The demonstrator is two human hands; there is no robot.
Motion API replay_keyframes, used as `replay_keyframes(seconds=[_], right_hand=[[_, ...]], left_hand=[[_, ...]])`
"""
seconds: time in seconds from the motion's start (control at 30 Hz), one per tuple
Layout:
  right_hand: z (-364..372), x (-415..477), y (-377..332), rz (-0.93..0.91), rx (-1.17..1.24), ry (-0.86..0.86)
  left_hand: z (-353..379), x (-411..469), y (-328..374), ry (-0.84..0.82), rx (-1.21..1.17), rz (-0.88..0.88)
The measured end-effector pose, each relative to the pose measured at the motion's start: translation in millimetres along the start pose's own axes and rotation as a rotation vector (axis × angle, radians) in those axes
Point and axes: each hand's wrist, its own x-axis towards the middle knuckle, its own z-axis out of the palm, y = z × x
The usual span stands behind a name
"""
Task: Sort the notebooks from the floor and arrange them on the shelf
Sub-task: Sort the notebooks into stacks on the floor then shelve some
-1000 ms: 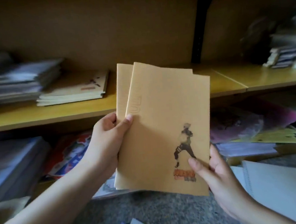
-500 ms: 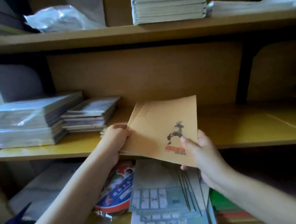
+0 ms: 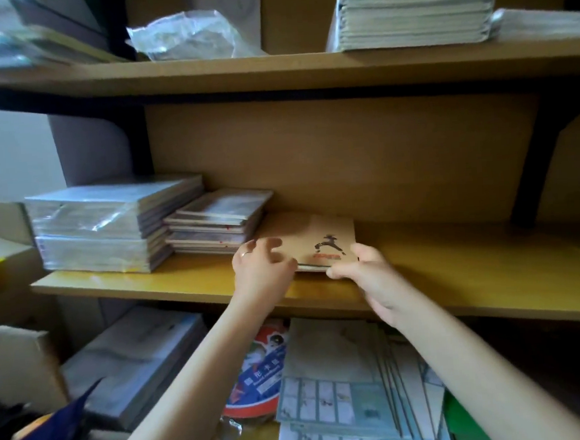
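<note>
Both hands are working at the middle shelf [image 3: 142,288]. Left hand [image 3: 262,268] is curling its fingers over the near-left corner of the tan notebooks [image 3: 312,240], thumb under, gripping. Right hand [image 3: 371,276] is pinching the near-right corner, closed on it. Notebooks are lying flat on the board, near edge facing the person, printed figure at the near-right; long axis is running approx. back toward the rear panel, angled a little left. More than one notebook seems stacked there, but edges are blurred; cannot confirm count.

Surroundings, large to small: shelf unit w/ upper board [image 3: 271,73] carrying a pale stack [image 3: 412,19] and a crumpled plastic bag [image 3: 186,34]. On the middle shelf, a wrapped stack [image 3: 110,225] is sitting far left, a shorter stack [image 3: 216,221] beside it, and the tan notebooks are lying just beside that, right of it.

Key relation: item is lying directly ahead of both hands, each on one near corner, neither clearly nearer. Judgement: placement nearly done; remaining move is prob. a straight push back along the long axis, squaring to the shorter stack, then release. Risk: top notebook sliding askew.
</note>
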Motion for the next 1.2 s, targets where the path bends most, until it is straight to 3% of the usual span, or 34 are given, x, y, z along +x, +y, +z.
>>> replay_keyframes(seconds=[0.1, 0.2, 0.4, 0.57, 0.77, 1.0, 1.1, 1.2], right_hand=[[-9.1, 2.7, 7.5, -0.101, -0.237, -0.002], [-14.9, 8.7, 8.9, -0.183, -0.368, 0.137], [-9.8, 28.2, 16.2, -0.258, -0.385, 0.269], [-4.1, 25.3, 21.9, -0.361, -0.478, 0.471], [-10.4, 13.4, 28.3, -0.493, -0.525, 0.297], [-19.6, 9.7, 29.8, -0.481, -0.464, 0.159], [-15.4, -5.0, 38.7, -0.643, -0.364, 0.288], [-13.0, -33.1, 57.2, -0.893, -0.433, 0.197]], left_hand=[[10.6, -13.0, -1.4, -0.085, 0.431, 0.227], [19.7, -19.8, -6.4, -0.14, 0.528, 0.298], [27.2, -31.8, -13.7, -0.071, 0.696, 0.418], [27.9, -31.7, -18.8, -0.152, 0.789, 0.42], [25.1, -17.4, -29.9, -0.183, 0.814, 0.393], [34.0, -20.3, -39.0, -0.064, 0.736, 0.441], [49.0, -35.9, -55.4, 0.125, 0.607, 0.58], [70.0, -51.1, -85.5, 0.158, 0.599, 0.744]])
